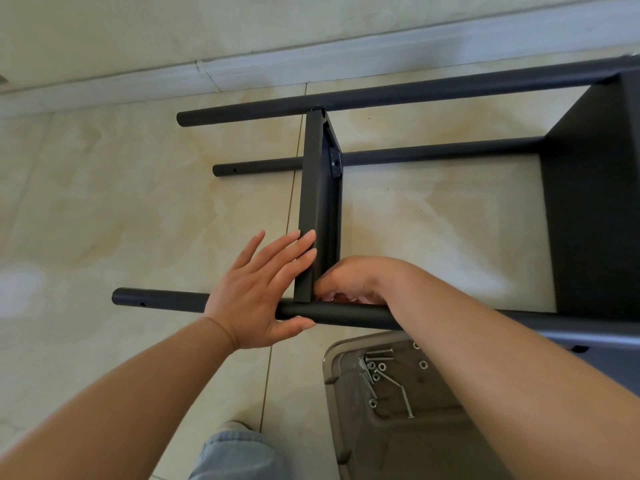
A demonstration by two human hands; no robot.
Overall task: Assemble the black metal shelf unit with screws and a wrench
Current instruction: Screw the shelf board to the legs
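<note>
The black metal shelf unit lies on its side on the tiled floor. A narrow black shelf panel (317,202) stands between the far leg tube (398,97) and the near leg tube (346,313). My left hand (263,289) lies flat, its straight fingers pressing the panel's left face and its thumb under the near tube. My right hand (353,280) is curled in the corner where the panel meets the near tube; what its fingers hold is hidden. A middle tube (433,154) runs behind the panel. No wrench is visible.
A grey plastic tray (346,355) with several screws and nuts (377,370) sits under my right forearm. A larger black shelf panel (595,202) stands at the right. A white baseboard (242,69) runs along the wall behind. My knee in jeans (239,455) is at the bottom.
</note>
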